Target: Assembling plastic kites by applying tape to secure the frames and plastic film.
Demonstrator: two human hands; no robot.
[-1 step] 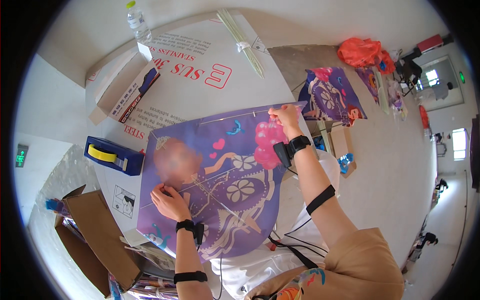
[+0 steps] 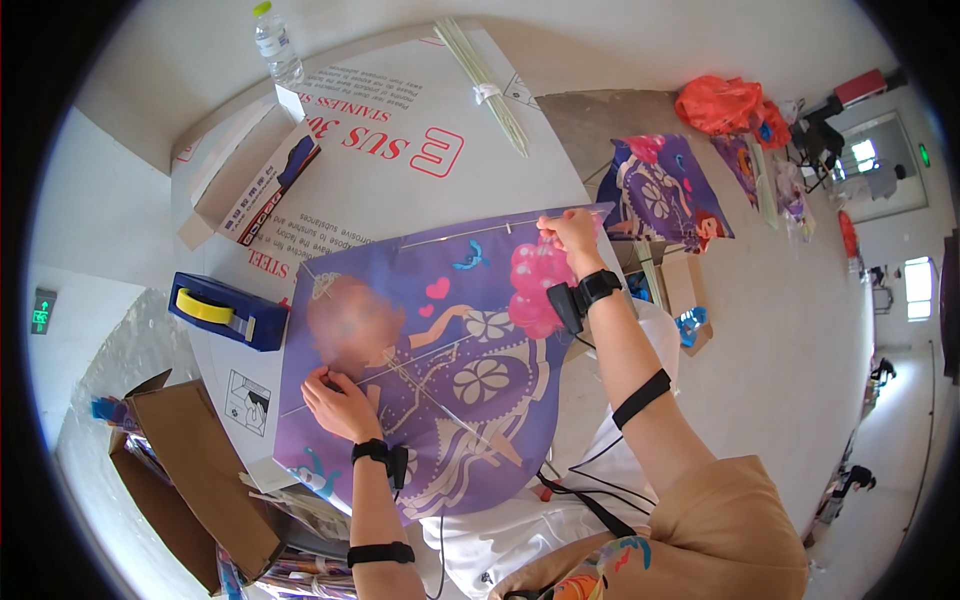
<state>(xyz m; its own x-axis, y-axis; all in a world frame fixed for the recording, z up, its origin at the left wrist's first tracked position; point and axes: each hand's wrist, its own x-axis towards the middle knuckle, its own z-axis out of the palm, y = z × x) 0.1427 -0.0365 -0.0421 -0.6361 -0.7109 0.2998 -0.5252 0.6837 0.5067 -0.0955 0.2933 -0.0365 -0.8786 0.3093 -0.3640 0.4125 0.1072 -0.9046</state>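
A purple kite (image 2: 440,400) printed with a crowned figure, pink balloons and hearts lies over the near part of the table and my lap. Thin pale rods (image 2: 450,234) run along its far edge and across its middle. My right hand (image 2: 570,238) pinches the kite near its far right corner, by the end of the edge rod. Over the left side, where the cross rod passes, my left hand (image 2: 342,404) has its fingers bent and closed on the kite; what lies beneath them is hidden.
On the table (image 2: 370,190) are a blue tape dispenser (image 2: 228,312) with yellow tape, an open carton (image 2: 250,180), a bundle of rods (image 2: 482,88) and a water bottle (image 2: 277,45). Another kite (image 2: 665,190) lies to the right. A cardboard box (image 2: 200,480) stands at the left.
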